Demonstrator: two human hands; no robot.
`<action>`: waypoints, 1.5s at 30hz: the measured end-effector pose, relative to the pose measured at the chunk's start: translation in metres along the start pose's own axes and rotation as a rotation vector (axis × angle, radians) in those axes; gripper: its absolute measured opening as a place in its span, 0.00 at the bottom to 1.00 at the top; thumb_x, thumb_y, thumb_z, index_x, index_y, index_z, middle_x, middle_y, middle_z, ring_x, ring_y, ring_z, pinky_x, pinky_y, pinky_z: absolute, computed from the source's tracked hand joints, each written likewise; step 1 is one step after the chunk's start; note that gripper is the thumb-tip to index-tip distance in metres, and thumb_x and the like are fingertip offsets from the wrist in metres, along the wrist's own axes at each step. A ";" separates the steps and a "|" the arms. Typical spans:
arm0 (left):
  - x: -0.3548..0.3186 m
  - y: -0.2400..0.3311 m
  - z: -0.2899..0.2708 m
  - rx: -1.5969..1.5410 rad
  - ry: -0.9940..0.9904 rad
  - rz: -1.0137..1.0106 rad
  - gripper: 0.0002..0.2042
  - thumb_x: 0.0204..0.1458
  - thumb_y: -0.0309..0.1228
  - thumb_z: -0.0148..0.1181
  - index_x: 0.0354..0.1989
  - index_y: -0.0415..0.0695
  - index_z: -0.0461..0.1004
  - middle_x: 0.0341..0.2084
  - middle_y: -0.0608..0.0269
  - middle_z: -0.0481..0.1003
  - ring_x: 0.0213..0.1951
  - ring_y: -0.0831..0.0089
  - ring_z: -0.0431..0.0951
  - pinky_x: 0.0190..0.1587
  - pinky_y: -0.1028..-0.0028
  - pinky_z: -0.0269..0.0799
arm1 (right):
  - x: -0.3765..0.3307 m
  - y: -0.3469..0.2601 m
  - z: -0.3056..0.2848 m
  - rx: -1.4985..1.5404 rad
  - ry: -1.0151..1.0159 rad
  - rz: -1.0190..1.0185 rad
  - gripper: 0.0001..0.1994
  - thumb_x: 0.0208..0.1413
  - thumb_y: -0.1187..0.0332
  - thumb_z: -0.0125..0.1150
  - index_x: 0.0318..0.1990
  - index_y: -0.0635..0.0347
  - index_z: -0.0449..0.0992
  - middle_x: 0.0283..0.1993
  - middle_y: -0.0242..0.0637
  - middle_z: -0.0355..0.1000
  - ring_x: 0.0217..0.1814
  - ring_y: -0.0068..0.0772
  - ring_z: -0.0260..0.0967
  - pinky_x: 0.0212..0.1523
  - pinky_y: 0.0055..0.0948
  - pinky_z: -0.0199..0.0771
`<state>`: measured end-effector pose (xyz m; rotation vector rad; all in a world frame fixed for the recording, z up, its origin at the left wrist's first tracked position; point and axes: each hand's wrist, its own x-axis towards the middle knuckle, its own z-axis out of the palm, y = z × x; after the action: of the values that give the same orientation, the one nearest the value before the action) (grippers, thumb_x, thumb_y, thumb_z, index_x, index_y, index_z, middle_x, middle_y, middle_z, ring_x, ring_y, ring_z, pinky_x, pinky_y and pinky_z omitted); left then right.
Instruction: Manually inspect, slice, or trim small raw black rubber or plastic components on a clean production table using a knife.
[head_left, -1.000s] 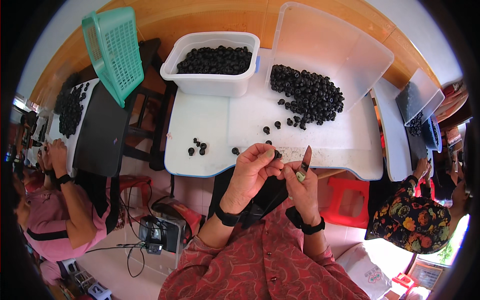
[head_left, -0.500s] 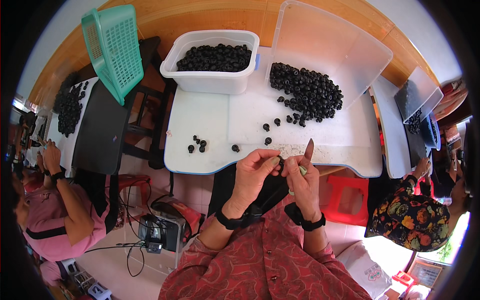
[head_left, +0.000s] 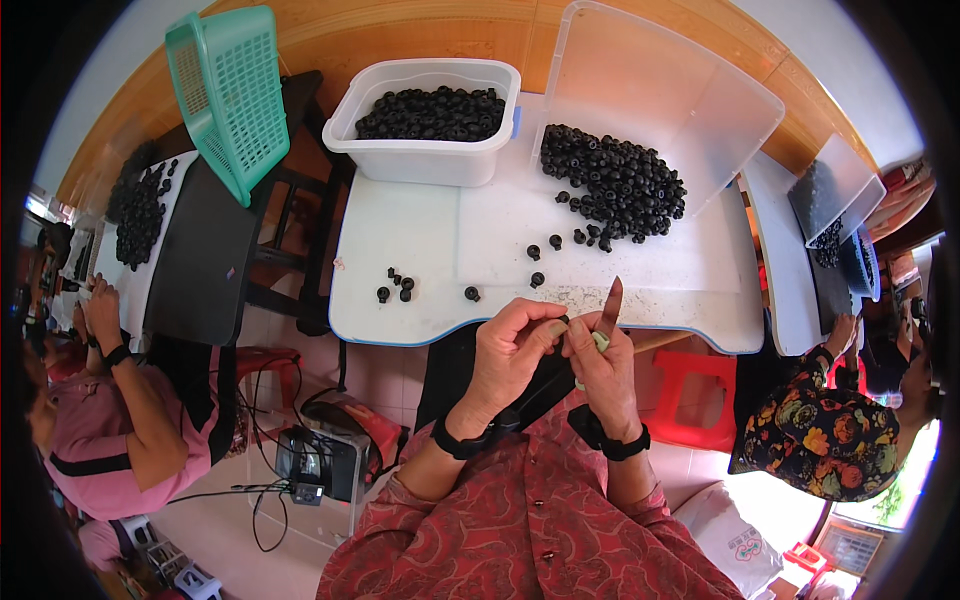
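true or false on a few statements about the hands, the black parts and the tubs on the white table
1. The left hand and right hand meet near the white table's front edge. True.
2. The white plastic tub is empty. False: it holds small black round parts.
3. A heap of black parts lies loose on the table. True.
4. The green mesh basket sits inside the tub. False: it stands tilted to the table's left.
5. The right hand holds a pale green piece. True.
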<state>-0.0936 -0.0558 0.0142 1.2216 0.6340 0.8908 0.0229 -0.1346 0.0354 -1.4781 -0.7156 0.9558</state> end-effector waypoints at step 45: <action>0.003 -0.004 -0.010 -0.197 -0.097 -0.222 0.18 0.66 0.40 0.44 0.45 0.38 0.74 0.27 0.67 0.72 0.27 0.83 0.71 0.29 0.82 0.68 | 0.002 -0.003 -0.001 0.070 -0.057 0.146 0.12 0.64 0.62 0.52 0.33 0.60 0.71 0.20 0.22 0.62 0.19 0.10 0.49 0.19 0.16 0.46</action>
<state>-0.0991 -0.0483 0.0078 0.9901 0.5770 0.6866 0.0245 -0.1333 0.0378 -1.4620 -0.6151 1.1272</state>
